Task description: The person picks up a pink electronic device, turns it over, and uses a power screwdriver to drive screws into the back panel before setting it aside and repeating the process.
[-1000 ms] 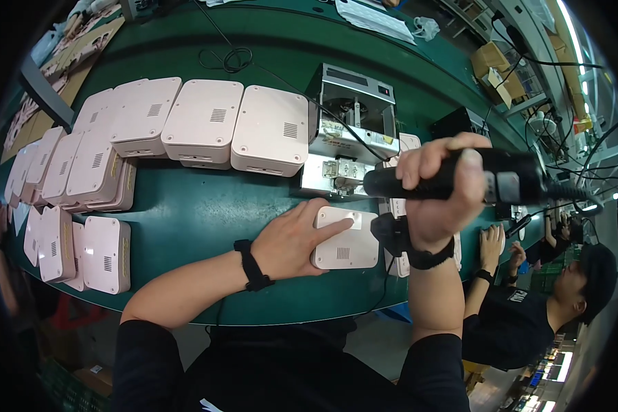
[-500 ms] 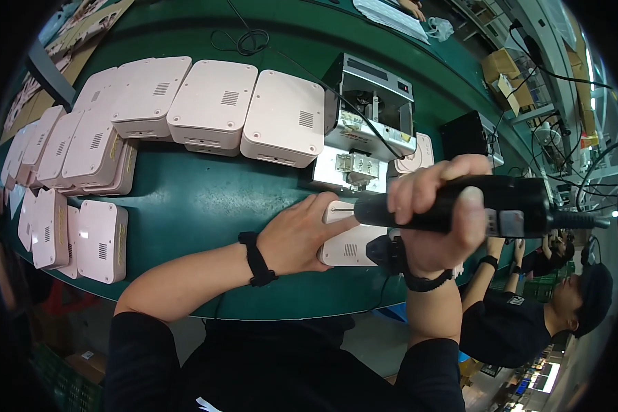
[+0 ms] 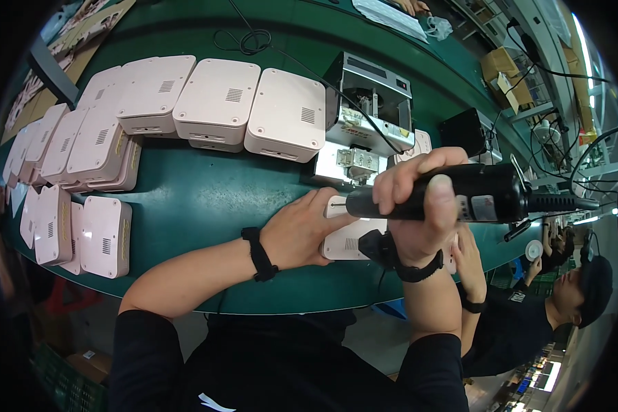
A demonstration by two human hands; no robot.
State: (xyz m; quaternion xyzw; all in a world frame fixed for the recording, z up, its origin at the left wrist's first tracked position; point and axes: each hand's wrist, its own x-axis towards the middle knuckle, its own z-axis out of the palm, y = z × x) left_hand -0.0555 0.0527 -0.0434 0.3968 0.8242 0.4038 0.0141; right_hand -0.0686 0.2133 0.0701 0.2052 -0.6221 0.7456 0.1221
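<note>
A white plastic box (image 3: pixel 350 246) with rounded corners and a slotted vent lies on the green table in front of me. My left hand (image 3: pixel 299 230) holds it by its left end, thumb and fingers along its edges. In my right hand (image 3: pixel 419 202) is a black electric screwdriver (image 3: pixel 487 189), its cord leaving from the right end. Its thin bit (image 3: pixel 338 204) points left and meets or hovers over the upper left corner of the box; I cannot tell which. The right hand and tool hide the right part of the box.
Several similar white boxes (image 3: pixel 216 96) stand in rows and stacks at the left and back. Beyond my hands sits an open-fronted metal screw feeder (image 3: pixel 378 127). A black cable (image 3: pixel 254 41) crosses the table. At the right, a co-worker's hand (image 3: pixel 467 264) is close to my right wrist.
My right hand and the screwdriver have shifted slightly left and up, the bit staying at the box corner. The co-worker's hand has come in beside my right wrist. The view has shifted slightly.
</note>
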